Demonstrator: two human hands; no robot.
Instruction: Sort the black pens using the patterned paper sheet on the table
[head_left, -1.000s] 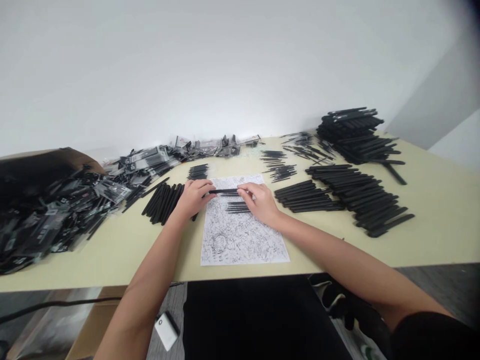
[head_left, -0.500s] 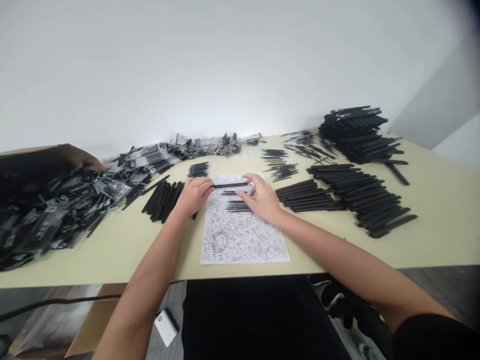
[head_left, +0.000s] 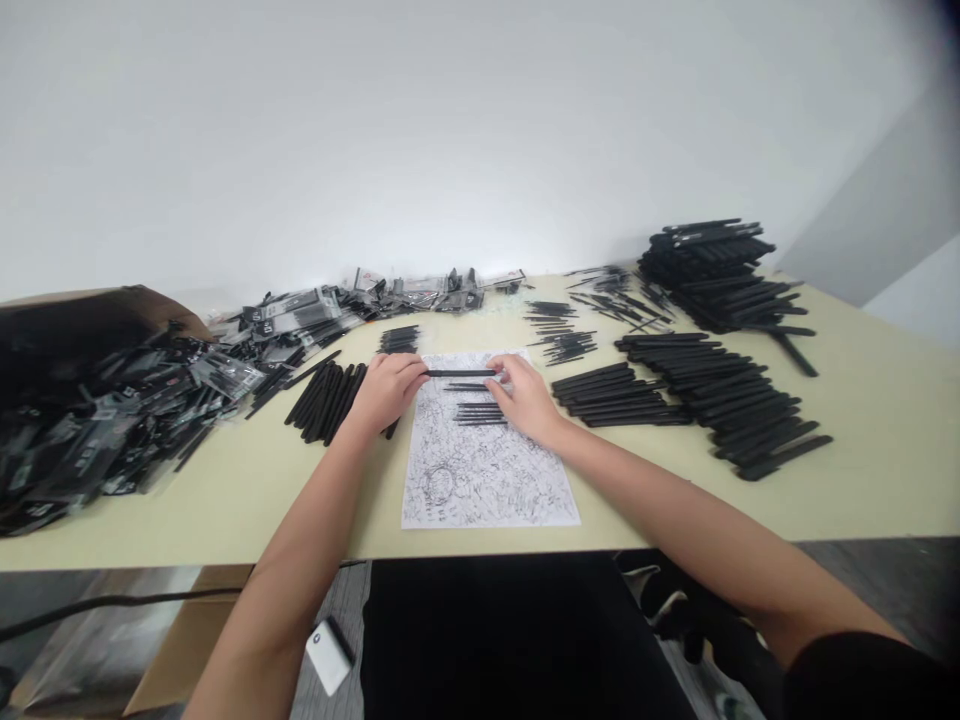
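A black pen [head_left: 461, 373] lies level between my hands, above a scribbled sheet of paper [head_left: 487, 480]. My left hand [head_left: 390, 390] is closed on the pen's left end. At its right end, my right hand [head_left: 521, 395] pinches the tip between thumb and fingers. Just below the pen, thin black refills [head_left: 480, 413] rest in a small row on the paper, partly covered by my right thumb. Beside my left hand is a row of thick black pens [head_left: 322, 402], and farther back a small group of short black pieces [head_left: 399, 339].
Clear packets of black pens [head_left: 97, 430] are heaped at the left, by an open dark box [head_left: 97, 310]. Black pens [head_left: 720, 390] lie in rows at the right, with a tall stack [head_left: 705, 265] behind. Thin refills [head_left: 568, 346] lie farther back. A white device [head_left: 328, 655] sits below the table.
My right thumb and fingers have closed in on the right end of the pen. My left hand keeps its hold in nearly the same place.
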